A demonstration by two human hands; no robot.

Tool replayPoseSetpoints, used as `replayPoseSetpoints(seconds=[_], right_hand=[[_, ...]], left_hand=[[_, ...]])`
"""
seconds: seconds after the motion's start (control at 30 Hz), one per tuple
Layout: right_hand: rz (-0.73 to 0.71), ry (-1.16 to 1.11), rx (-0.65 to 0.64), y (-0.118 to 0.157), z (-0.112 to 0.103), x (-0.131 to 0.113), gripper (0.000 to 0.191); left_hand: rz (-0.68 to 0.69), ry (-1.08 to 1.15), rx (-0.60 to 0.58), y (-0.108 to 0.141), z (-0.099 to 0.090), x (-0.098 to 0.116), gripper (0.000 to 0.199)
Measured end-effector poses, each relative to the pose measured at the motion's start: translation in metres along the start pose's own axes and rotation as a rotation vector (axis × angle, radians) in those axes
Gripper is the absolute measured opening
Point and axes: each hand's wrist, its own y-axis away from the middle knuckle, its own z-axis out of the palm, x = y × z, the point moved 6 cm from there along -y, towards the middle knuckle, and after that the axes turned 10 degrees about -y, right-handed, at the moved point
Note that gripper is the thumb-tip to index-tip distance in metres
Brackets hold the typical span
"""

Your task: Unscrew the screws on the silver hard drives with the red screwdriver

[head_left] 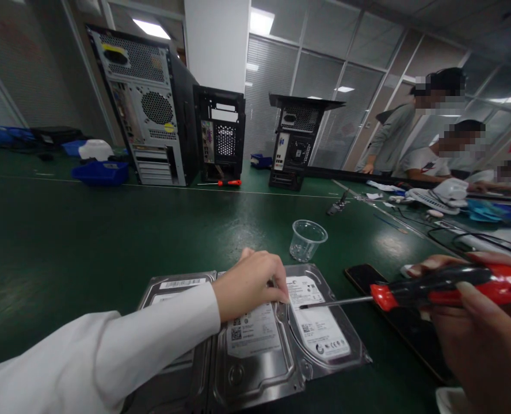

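Three metal hard drives lie side by side on the green table: a left drive (182, 282), a middle drive (255, 374) and a right drive (320, 322). My left hand (255, 282) rests over the upper part of the middle drive, its fingers pinched near the seam with the right drive; what they hold, if anything, is hidden. In my right hand (475, 333) is a red and black screwdriver (445, 286). Its shaft points left, with the tip above the right drive's label. Behind the drives stands a clear plastic cup (307, 240) with small bits inside.
A black phone (404, 322) lies right of the drives, partly under my right hand. Computer cases (152, 109) stand at the back, with another screwdriver (227, 183) before them. Blue trays (100, 172) are at left. People (432, 138), cables and papers are at right.
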Motion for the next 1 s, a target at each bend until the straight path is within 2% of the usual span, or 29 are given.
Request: replayPoseSetpoints(seconds=[0.13,0.27,0.47,0.6,0.77,0.9,1.0], right_hand=[[-0.007,-0.022,-0.017,0.001,0.001,-0.001,0.042],[0.006,-0.037,-0.023,0.003,-0.001,0.000,0.043],[0.035,-0.081,-0.029,0.001,-0.001,0.000,0.042],[0.011,-0.078,0.028,-0.003,-0.009,-0.003,0.042],[0.044,-0.098,0.048,-0.005,-0.018,0.004,0.043],[0.062,-0.113,0.026,-0.002,-0.017,0.005,0.044],[0.081,-0.109,0.013,0.000,-0.014,0.005,0.045]], left_hand=[[0.002,0.057,0.056,0.009,0.001,-0.011,0.008],[0.041,0.075,0.068,0.014,0.004,-0.010,0.007],[0.149,0.031,0.011,0.015,0.005,0.013,0.010],[0.181,-0.098,-0.048,0.012,0.004,0.027,0.012],[0.149,-0.171,-0.100,0.006,0.005,0.035,0.019],[0.078,-0.148,-0.198,0.002,0.010,0.037,0.016],[0.080,-0.136,-0.203,0.000,0.009,0.037,0.013]])
